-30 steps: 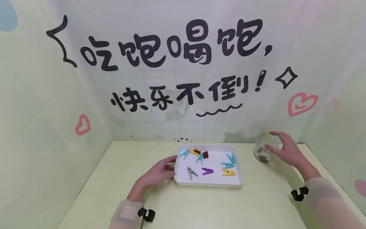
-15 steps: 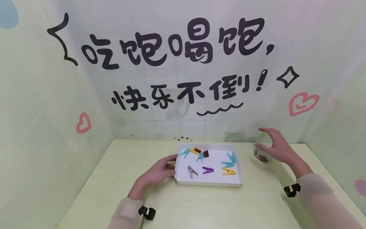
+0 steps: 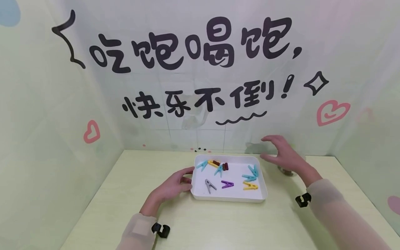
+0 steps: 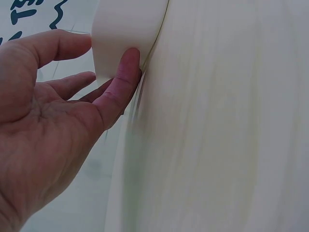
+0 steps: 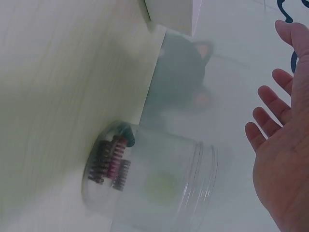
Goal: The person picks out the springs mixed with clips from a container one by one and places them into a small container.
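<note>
My left hand (image 3: pixel 170 189) rests at the left end of a white tray (image 3: pixel 229 200), fingertips and thumb against its wall (image 4: pixel 118 38). Clothespins lie in the tray: a purple one (image 3: pixel 227 184), a grey one (image 3: pixel 210 186), yellow ones (image 3: pixel 250 186) and several light blue ones (image 3: pixel 249 178). Small dark red pieces (image 3: pixel 225 166) lie near its back edge. My right hand (image 3: pixel 285 156) is in the air beyond the tray's right end, fingers spread and holding nothing. Below and behind it stands a clear jar (image 5: pixel 164 150), with small toothed claw clips (image 5: pixel 113 159) at its bottom.
The pale wooden table (image 3: pixel 218 225) carries the tray and jar. A printed curtain (image 3: pixel 200 139) closes off the back and both sides, close behind the jar. In the head view, my right hand and forearm hide most of the jar.
My right hand has moved left, from beside the jar across in front of it towards the tray. The left hand, the tray and the pieces in it stay as they were.
</note>
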`<state>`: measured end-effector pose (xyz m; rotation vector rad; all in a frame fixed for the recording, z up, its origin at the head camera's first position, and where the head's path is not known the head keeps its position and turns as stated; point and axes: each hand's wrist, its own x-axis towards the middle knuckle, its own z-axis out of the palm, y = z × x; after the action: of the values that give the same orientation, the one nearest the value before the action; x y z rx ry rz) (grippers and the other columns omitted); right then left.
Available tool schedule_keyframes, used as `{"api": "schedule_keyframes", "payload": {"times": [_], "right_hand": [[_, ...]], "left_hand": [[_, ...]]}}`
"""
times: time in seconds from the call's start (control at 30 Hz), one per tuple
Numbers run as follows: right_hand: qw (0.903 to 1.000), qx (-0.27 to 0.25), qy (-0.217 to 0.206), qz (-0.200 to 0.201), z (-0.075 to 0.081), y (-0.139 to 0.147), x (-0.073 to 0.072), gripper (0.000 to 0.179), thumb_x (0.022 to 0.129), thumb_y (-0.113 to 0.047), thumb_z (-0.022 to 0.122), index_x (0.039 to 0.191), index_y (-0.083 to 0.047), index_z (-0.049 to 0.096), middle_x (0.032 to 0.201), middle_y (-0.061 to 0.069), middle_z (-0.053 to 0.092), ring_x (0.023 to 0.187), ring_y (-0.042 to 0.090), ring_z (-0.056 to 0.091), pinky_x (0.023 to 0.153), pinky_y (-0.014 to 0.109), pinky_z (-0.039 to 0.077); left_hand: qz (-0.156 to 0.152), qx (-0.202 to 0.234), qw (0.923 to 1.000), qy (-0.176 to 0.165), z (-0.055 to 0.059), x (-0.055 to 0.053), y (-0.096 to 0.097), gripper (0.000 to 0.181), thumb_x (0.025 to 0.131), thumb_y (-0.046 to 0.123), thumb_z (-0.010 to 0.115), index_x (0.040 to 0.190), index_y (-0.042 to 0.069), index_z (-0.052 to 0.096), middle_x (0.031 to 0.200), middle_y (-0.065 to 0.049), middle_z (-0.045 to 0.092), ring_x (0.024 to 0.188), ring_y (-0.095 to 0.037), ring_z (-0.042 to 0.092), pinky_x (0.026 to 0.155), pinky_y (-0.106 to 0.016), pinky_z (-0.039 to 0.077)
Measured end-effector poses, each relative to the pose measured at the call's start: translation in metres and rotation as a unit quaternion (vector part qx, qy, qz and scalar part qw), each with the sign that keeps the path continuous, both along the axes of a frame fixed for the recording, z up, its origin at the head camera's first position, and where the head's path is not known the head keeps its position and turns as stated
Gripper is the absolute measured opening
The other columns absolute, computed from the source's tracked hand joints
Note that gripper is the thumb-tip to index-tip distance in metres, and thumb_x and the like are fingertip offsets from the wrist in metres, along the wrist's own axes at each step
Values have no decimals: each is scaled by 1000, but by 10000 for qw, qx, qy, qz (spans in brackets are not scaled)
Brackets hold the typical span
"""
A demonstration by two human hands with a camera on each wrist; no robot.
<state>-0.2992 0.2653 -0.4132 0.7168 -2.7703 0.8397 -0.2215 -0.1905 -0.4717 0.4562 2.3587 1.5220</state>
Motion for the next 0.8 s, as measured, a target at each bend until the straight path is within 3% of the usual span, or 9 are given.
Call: {"api": "schedule_keyframes", "payload": {"times": [0.27, 0.43, 0.8], "right_hand": [[9966, -172, -764, 256, 2, -35, -6, 65, 95, -36, 82, 147, -9, 56, 159, 15, 41, 148, 40, 33, 117, 68, 31], [9968, 186, -556, 540, -1, -53, -13, 54, 93, -31, 82, 139, -8, 63, 154, 16, 47, 146, 39, 36, 117, 64, 34], [9909, 812, -671, 839, -14, -87, -24, 49, 92, -33, 84, 134, -12, 70, 149, 14, 55, 143, 39, 42, 114, 62, 40]], "left_hand": [[-48, 78, 10000, -28, -2, -1, -1, 67, 101, 3, 63, 163, -1, 36, 159, -18, 46, 125, -33, 59, 99, -41, 53], [-43, 109, 9999, -48, -4, -4, -1, 67, 102, 4, 63, 163, 0, 36, 159, -17, 46, 125, -32, 58, 99, -40, 52], [11, 45, 10000, -38, -3, -3, 0, 66, 102, 3, 63, 163, 0, 37, 159, -17, 47, 125, -32, 58, 99, -41, 53]]}}
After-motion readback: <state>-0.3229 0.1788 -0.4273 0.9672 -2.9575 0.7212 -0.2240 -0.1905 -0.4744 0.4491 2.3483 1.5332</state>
